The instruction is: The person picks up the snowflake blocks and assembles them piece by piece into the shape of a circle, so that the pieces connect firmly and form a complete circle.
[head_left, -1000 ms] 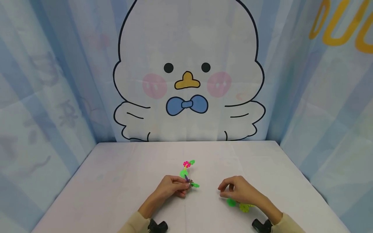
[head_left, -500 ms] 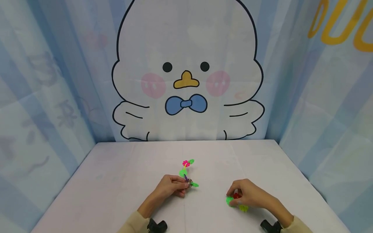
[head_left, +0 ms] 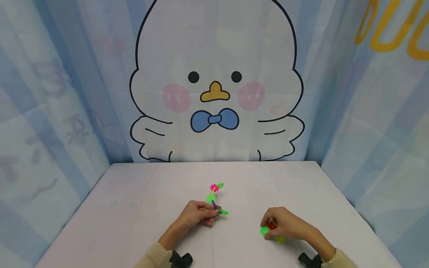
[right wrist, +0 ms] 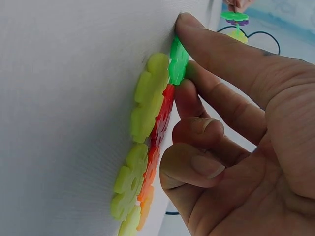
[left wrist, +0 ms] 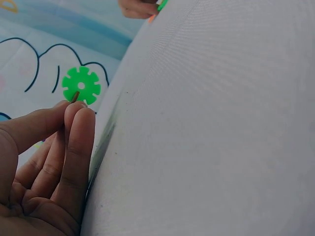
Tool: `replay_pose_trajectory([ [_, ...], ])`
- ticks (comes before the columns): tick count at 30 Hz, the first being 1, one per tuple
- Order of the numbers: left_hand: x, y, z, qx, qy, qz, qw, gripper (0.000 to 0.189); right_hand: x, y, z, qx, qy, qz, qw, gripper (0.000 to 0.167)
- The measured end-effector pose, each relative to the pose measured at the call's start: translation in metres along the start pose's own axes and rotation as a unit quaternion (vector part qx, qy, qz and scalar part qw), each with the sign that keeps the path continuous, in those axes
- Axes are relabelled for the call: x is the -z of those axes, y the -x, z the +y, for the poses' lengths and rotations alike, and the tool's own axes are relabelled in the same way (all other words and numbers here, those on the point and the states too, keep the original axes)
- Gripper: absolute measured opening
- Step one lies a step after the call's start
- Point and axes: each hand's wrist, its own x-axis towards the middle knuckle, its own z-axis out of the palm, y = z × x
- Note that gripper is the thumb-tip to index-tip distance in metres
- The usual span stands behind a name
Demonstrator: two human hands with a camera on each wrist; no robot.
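My left hand (head_left: 197, 214) pinches a brown notched plastic disc (left wrist: 75, 97) between thumb and fingers, with a bright green disc (left wrist: 90, 83) slotted onto it. A purple disc (head_left: 214, 204) stands beside them. Beyond, a larger green disc (head_left: 210, 198), a pink one (head_left: 214, 188) and a small green one (head_left: 220, 185) link up in a chain. On the right, my right hand (head_left: 285, 223) pinches another green disc (right wrist: 178, 61) between thumb and fingers. Red (right wrist: 163, 112), yellow-green (right wrist: 150, 98) and orange (right wrist: 146, 209) discs lie right by it on the table.
The white table (head_left: 151, 190) ends at a curtain printed with a cartoon bird (head_left: 214, 141). Pale blue curtains (head_left: 57, 111) hang on both sides. Black wrist-worn devices (head_left: 181, 259) sit near both sleeves.
My right hand has moved right and down to the loose discs, and its fingers have come round the green one. My left hand stays where it was, holding the brown disc.
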Motion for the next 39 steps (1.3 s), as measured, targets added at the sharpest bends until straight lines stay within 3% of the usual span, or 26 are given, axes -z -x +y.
replay_pose_trajectory([
  [5,0.0009,-0.0011,-0.0013,-0.002,-0.002,-0.005,1.0000,0.024,-0.0014,0.0013,-0.0038,-0.024,-0.015,0.000,0.9996,0.025],
  [16,-0.0002,-0.0015,-0.0017,-0.002,-0.002,-0.012,0.9999,0.024,-0.0007,0.0023,-0.0020,-0.032,-0.026,0.002,0.9991,0.025],
  [26,-0.0001,0.0002,-0.0011,-0.003,-0.002,-0.009,1.0000,0.023,0.0049,0.0039,0.0029,-0.012,-0.044,0.005,0.9989,0.009],
  [34,-0.0006,0.0012,0.0009,0.004,-0.004,0.005,1.0000,0.025,0.0075,0.0028,0.0017,-0.001,-0.046,-0.007,0.9989,0.010],
  [39,-0.0001,0.0008,0.0009,0.003,-0.005,0.003,1.0000,0.024,0.0074,-0.0024,0.0025,0.002,-0.085,0.003,0.9963,0.011],
])
